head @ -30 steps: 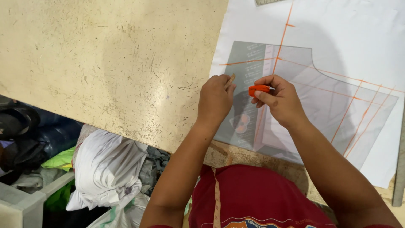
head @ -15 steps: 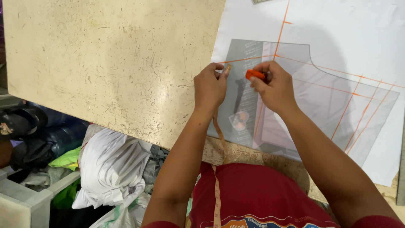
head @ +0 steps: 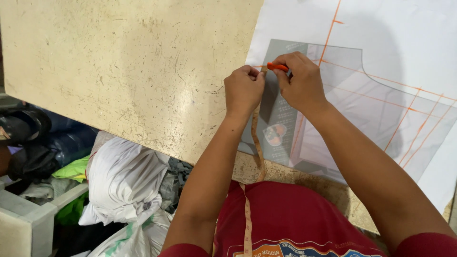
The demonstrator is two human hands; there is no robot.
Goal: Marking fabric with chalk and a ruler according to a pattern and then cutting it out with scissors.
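Note:
My left hand (head: 243, 89) pinches a tan measuring tape (head: 257, 147) against the left edge of a grey paper pattern (head: 342, 123). The tape hangs from that hand down to my red shirt. My right hand (head: 301, 82) sits just beside it and grips a short orange marker (head: 277, 67), its tip on the pattern near the upper left corner. Both hands almost touch. Orange lines cross the white sheet (head: 395, 33) that covers the pattern.
A worn beige table (head: 128, 71) carries the sheets; its near edge runs diagonally. Below the edge on the left are a white stuffed sack (head: 124, 178), green cloth (head: 71, 171), dark bags (head: 28, 143) and a pale box (head: 24, 223).
Both hands have slid up the pattern's left edge, from its lower part toward the top corner, with the tape stretching out behind the left hand.

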